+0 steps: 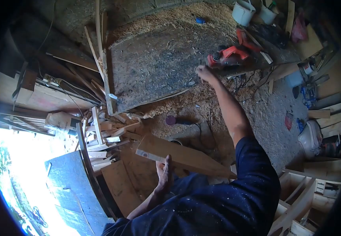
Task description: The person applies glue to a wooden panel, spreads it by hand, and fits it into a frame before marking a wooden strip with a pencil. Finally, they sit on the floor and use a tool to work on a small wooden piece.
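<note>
My left hand (164, 172) grips the near edge of a long wooden board (182, 152), its thumb up against the edge and the other fingers mostly hidden. The board lies slanted in front of my body, with a pale printed strip along one end. My right arm is stretched out over the front edge of the workbench (151, 74). There my right hand (206, 74) is closed, and a thin dark thing seems to stick out of it, too small to name. Just right of that hand rests a red power tool (230, 56) that looks like an electric planer.
Wood shavings (174, 17) cover the bench's far side and the floor. Below the bench lies a corded tool with a round purple disc (171, 120). Offcuts (103, 137) are heaped at the left. White buckets (243, 13) stand at the back right, a wooden frame (300, 198) at the lower right.
</note>
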The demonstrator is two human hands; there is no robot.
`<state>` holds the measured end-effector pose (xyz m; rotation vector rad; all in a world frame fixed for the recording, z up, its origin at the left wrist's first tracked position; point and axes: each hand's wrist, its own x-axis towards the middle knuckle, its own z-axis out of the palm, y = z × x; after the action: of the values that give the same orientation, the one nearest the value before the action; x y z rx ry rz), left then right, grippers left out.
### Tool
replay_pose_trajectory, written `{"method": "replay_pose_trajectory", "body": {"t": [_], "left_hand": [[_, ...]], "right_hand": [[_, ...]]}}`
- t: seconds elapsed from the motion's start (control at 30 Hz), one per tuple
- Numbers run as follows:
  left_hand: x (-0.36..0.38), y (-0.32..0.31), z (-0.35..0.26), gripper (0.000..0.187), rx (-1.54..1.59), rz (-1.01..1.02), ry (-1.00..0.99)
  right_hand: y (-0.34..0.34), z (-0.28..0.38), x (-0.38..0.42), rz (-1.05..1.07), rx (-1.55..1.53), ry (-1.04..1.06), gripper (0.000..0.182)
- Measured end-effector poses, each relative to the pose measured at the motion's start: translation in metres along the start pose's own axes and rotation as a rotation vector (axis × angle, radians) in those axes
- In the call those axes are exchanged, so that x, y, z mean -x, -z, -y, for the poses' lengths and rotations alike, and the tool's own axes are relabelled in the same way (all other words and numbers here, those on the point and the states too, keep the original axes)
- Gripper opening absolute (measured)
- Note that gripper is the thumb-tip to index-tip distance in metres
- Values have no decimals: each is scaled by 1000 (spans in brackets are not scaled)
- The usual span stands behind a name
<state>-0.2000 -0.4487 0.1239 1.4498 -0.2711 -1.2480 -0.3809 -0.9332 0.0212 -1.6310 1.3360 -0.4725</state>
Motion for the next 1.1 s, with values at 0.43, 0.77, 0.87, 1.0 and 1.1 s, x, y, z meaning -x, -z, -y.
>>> {"method": "replay_pose_trajectory", "body": {"t": [0.43,0.77,0.87,1.0,1.1], "left_hand": [[-13,0,-79,69,-90,171,35],[-24,0,-81,71,-67,308,88],[-18,1,-85,73,-43,434,110],[-10,0,-91,74,-50,428,124],[-4,-1,-97,73,-60,439,134]], "right_hand": [[-37,138,417,-171,-716,25,34],[-116,170,528,-544,-554,-147,17],[-120,180,528,-611,-471,-11,10],[-136,175,532,-667,-357,-33,9],[-142,182,539,-698,-377,-55,9]]}}
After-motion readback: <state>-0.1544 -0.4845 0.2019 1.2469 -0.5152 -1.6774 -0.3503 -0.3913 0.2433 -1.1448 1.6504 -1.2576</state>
